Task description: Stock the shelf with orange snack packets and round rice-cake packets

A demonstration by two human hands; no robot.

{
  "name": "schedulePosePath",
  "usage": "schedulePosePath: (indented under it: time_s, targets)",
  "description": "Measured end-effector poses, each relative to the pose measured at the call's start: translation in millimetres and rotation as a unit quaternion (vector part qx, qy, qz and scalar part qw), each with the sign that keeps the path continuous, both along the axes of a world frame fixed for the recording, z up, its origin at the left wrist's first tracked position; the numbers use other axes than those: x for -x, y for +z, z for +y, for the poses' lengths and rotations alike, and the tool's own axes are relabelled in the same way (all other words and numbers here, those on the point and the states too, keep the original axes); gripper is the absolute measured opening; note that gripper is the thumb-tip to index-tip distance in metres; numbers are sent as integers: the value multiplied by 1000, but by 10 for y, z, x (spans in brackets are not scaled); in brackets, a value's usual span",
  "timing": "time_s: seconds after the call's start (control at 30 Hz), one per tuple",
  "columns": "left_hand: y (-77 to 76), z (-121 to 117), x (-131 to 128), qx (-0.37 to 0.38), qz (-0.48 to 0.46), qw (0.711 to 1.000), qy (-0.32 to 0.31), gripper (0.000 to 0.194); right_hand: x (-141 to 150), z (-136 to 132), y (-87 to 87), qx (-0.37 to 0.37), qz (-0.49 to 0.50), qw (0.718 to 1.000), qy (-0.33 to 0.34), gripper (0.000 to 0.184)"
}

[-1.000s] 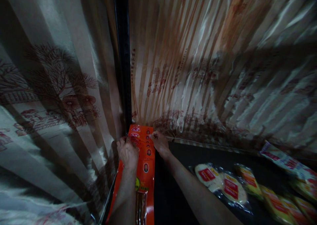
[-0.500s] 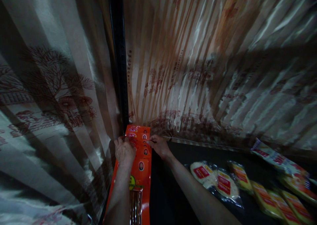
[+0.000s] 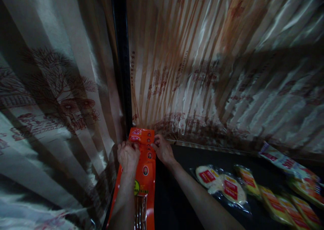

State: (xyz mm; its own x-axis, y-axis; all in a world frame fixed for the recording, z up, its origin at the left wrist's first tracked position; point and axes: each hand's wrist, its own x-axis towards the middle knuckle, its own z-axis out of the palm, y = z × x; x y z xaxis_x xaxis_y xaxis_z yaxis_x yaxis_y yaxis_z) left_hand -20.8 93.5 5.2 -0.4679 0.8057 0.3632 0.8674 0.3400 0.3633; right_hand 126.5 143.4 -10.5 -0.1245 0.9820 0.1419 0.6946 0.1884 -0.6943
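Orange snack packets (image 3: 145, 181) lie overlapped in a row along the left side of the dark surface, running toward the corner. The nearest one has a clear window with brown sticks inside. My left hand (image 3: 128, 155) rests over the left part of the row, its fingers curled on a packet's left edge and partly hidden. At the right edge, level with the left one, my right hand (image 3: 163, 150) pinches a packet between thumb and fingers.
Round flatbreads in clear bags (image 3: 230, 188) lie to the right on the black surface (image 3: 177, 189). Several yellow-and-red packets (image 3: 275, 203) and a larger colourful bag (image 3: 288, 164) are farther right. Printed wrinkled sheeting (image 3: 202, 71) walls the back and left. A black post (image 3: 123, 54) stands in the corner.
My right hand has shifted slightly up along the packets' right edge, and its fingers are more bent. My left hand stays on the row. The whole view has moved very little.
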Motion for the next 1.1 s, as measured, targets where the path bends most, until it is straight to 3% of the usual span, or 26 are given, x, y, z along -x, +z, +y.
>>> schedulePosePath:
  time_s: [0.2,0.5,0.9,1.1]
  targets:
    - [-17,16,-10,15,-16,1000,22,27,-22,45,30,-31,-65,996,51,6]
    - [-43,30,-13,-7,-54,998,36,28,18,223,111,56,-96,991,79,4]
    - [-141,38,31,-26,-62,997,33,25,176,93,112,53,-80,995,-20,13]
    - [-135,42,45,-29,-125,991,47,23,161,78,51,73,-83,992,-63,14]
